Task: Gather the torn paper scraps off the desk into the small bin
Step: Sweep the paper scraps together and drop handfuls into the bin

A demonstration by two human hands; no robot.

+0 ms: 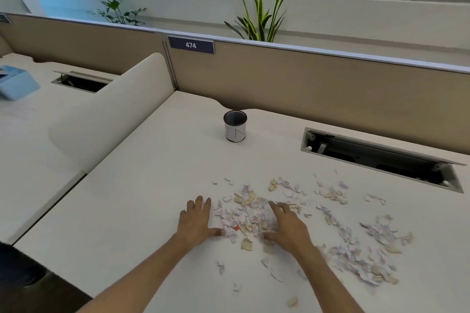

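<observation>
Several torn paper scraps [244, 211], white, tan and lilac, lie scattered over the cream desk [142, 211], spreading from the middle to the right front. My left hand [195, 221] lies flat on the desk at the left edge of the central heap, fingers straight, thumb touching scraps. My right hand [286, 226] rests on the heap's right side with fingers spread and slightly bent over scraps. The small bin [235, 126], a black mesh cup with a white paper band, stands upright farther back, apart from both hands.
An open cable tray [381, 157] is cut into the desk at the back right. A tan partition [305, 84] bounds the desk's far edge, with plants behind. A curved cream side divider [114, 114] stands at the left; a neighbouring desk holds a blue box [15, 81].
</observation>
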